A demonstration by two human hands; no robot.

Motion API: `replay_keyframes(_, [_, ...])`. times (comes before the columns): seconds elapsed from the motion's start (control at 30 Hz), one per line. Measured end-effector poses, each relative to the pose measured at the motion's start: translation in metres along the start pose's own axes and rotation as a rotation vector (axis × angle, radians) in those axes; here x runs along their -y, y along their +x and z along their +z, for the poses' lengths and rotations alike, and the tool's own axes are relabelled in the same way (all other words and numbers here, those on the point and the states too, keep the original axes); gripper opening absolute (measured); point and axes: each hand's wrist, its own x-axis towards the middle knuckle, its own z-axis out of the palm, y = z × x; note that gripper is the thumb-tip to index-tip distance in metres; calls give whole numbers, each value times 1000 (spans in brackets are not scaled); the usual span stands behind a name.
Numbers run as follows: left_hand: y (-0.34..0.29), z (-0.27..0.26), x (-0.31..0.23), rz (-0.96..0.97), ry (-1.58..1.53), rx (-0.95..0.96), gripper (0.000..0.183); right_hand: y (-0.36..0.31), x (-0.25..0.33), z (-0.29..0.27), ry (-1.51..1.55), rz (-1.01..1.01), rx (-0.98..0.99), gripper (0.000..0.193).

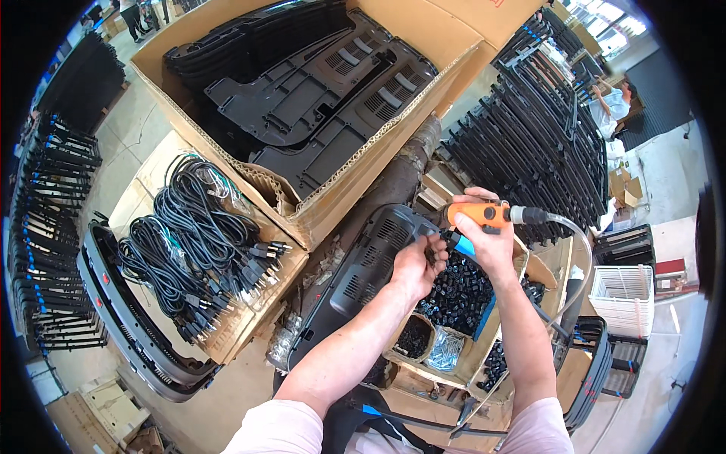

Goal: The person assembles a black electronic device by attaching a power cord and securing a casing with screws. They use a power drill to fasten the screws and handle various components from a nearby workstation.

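Note:
My right hand (490,244) is wrapped round an orange air screwdriver (469,215), whose clear hose (586,250) runs off to the right. The tool's front end is over the upper end of a long black plastic housing (370,257) with slotted vents. Beside that housing, my left hand (412,270) is closed with curled fingers around small dark pieces too small to name. Just right of the left hand lies a tray of small black plastic parts (452,299). Smaller sections hold silver screws (445,352) and dark screws (413,337).
A large cardboard box (318,219) of black moulded panels (287,106) stands at upper left. Bundled black cables (200,227) lie on cardboard at left. Stacked black frames (522,144) and a white basket (622,299) are to the right. Another person (611,106) is at far right.

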Motion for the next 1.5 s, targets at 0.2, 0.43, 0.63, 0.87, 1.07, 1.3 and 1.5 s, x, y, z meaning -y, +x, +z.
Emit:
replay_keyframes(0.2, [-25,-22,15,-39,134,79,31,16,-12,9,14,34,43,52])
replay_keyframes(0.43, [-41,-28,17,-80,166,89,28,27,-10,19,-157,31,132,36])
replay_keyframes(0.63, [-51,-34,20,-36,192,81,26,31,-12,18,-199,9,148,37])
replay_keyframes(0.87, [-45,-49,23,132,287,33,19,27,-10,26,-122,3,117,47])
replay_keyframes(1.07, [-55,-40,-8,190,180,-30,14,8,17,21,51,-32,92,52])
replay_keyframes(1.3, [-54,-37,-33,233,-29,-54,21,-19,50,26,131,35,141,55])
replay_keyframes(1.5, [-57,-25,-46,142,-236,-100,29,-33,57,33,134,31,191,55])
